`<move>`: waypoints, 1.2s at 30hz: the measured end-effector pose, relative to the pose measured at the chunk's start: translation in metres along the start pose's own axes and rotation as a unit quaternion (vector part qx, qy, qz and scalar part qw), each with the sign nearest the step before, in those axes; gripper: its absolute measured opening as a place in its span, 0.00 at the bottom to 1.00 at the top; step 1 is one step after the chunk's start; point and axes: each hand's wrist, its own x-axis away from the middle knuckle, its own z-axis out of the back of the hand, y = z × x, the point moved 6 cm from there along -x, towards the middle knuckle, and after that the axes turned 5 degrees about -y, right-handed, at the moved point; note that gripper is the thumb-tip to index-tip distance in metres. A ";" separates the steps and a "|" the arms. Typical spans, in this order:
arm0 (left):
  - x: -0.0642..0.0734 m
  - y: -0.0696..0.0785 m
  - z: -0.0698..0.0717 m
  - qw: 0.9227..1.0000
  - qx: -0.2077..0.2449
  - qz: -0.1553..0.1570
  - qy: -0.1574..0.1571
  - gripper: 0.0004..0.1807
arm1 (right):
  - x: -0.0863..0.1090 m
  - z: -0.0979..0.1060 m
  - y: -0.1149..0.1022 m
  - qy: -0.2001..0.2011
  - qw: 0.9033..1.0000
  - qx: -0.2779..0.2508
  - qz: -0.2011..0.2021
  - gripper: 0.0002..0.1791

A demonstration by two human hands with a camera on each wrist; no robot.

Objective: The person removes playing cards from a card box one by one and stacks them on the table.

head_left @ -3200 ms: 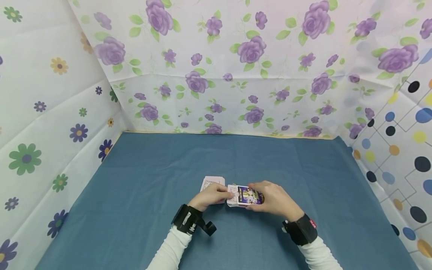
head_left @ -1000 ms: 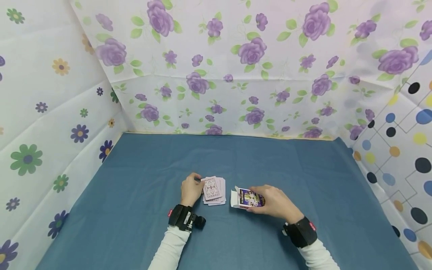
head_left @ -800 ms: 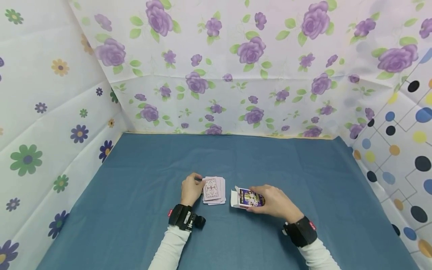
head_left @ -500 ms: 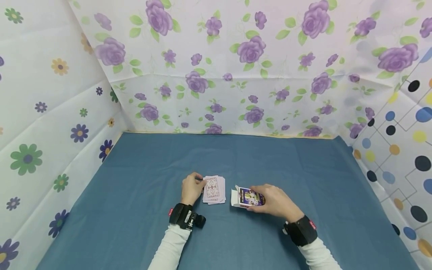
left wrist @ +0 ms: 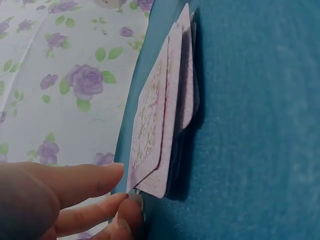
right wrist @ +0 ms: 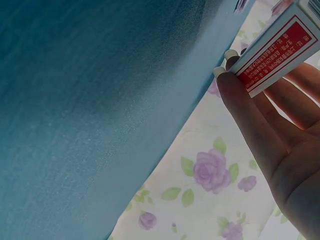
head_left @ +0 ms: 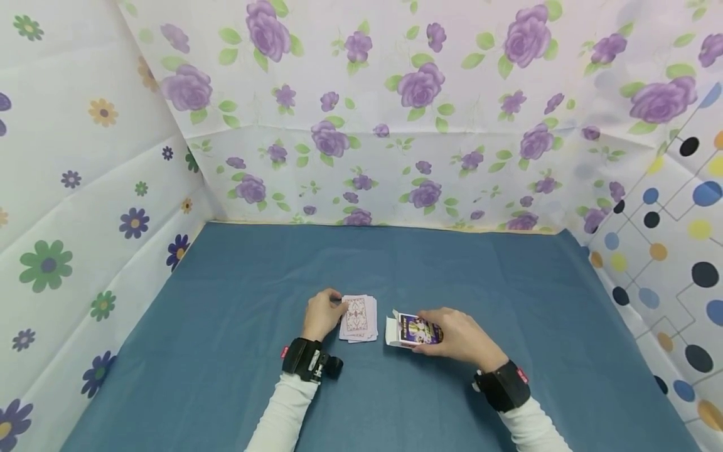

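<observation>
A slightly uneven stack of playing cards (head_left: pixel 358 319), pale with reddish patterned backs, lies face down on the blue cloth in the head view. At its left edge is my left hand (head_left: pixel 322 316), thumb and fingertips right at the card edges. Close up in the left wrist view, those fingertips sit at the near corner of the cards (left wrist: pixel 150 125). My right hand (head_left: pixel 460 338) grips a purple playing-card box (head_left: pixel 419 330) from its right end, the white flap at the left standing open. In the right wrist view the box (right wrist: pixel 277 55) shows a red printed side panel between thumb and fingers.
Blue cloth (head_left: pixel 361 263) covers the table. Behind it hangs a sheet with purple roses (head_left: pixel 420 85); a flowered sheet (head_left: pixel 85 207) closes the left side and a dotted one (head_left: pixel 672 251) the right. A narrow strip of cloth separates cards and box.
Earlier, my left hand was at the box's open end; it then moved to the stack's left side. Over the last second, the top card has straightened and shifted slightly right. The right hand stays put.
</observation>
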 end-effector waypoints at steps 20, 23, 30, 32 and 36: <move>0.027 0.088 -0.037 0.973 0.009 -0.147 -0.176 0.09 | 0.000 0.019 -0.009 0.029 0.999 0.016 0.019 0.37; 0.028 0.088 -0.043 0.978 -0.003 -0.133 -0.163 0.13 | 0.001 0.023 -0.011 0.032 0.999 0.019 0.024 0.37; 0.027 0.082 -0.051 0.978 0.035 -0.092 -0.185 0.14 | 0.002 0.030 -0.017 0.041 0.998 0.021 0.032 0.37; 0.026 0.077 -0.054 0.974 0.073 -0.072 -0.203 0.15 | 0.003 0.030 -0.017 0.043 0.998 0.022 0.035 0.37; 0.023 0.069 -0.057 0.961 0.138 -0.039 -0.235 0.18 | 0.003 0.030 -0.016 0.039 0.998 0.021 0.034 0.36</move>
